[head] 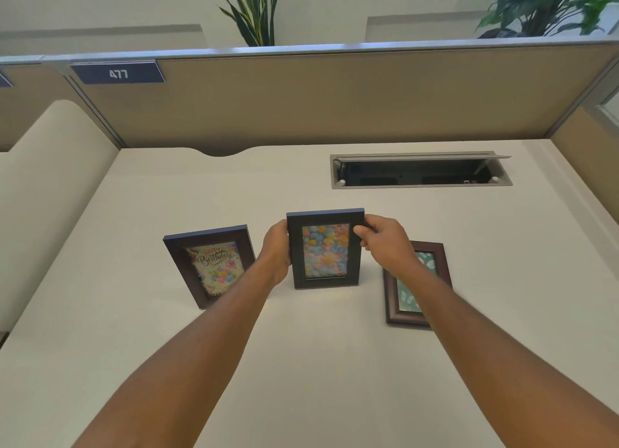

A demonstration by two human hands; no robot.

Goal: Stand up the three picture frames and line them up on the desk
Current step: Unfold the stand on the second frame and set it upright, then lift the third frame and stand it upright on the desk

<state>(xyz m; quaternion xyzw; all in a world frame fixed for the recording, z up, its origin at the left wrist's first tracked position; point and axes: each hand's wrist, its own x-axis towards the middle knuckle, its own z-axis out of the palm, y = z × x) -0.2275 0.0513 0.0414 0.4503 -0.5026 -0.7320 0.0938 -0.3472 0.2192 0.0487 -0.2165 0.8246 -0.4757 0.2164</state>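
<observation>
A black frame with a flower picture (325, 250) stands upright at the middle of the desk. My left hand (276, 250) grips its left edge and my right hand (385, 241) grips its upper right corner. To the left, a dark brown frame with a "Happy Birthday" card (211, 266) stands upright, apart from my hands. To the right, a reddish-brown frame with a green picture (407, 300) lies flat on the desk, partly hidden under my right forearm.
The beige desk (301, 364) ends at tan partition walls behind and at both sides. An open cable tray (420, 171) is sunk into the desk at the back right. A "477" label (118, 73) hangs on the partition, and plants stand beyond it.
</observation>
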